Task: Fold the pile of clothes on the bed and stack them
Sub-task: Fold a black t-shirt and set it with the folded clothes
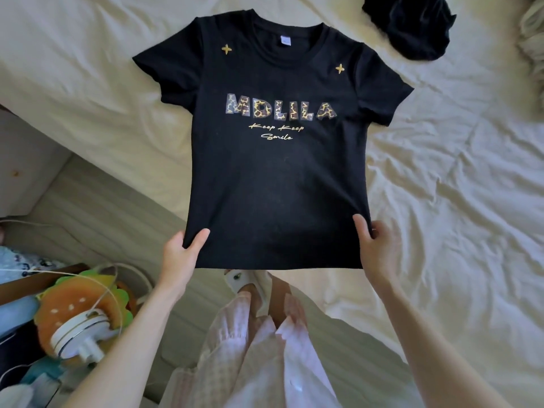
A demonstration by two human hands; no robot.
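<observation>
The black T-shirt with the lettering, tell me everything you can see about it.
The black T-shirt is short-sleeved with a round neck and a white label inside the collar. It looks like soft knit cotton. It lies front up, collar away from the person, spread out unfolded on the white bed sheet. Leopard-pattern letters read MDLILA above gold script, with two gold stars near the shoulders. The left hand and right hand grip its hem corners, lifting the hem past the bed edge.
</observation>
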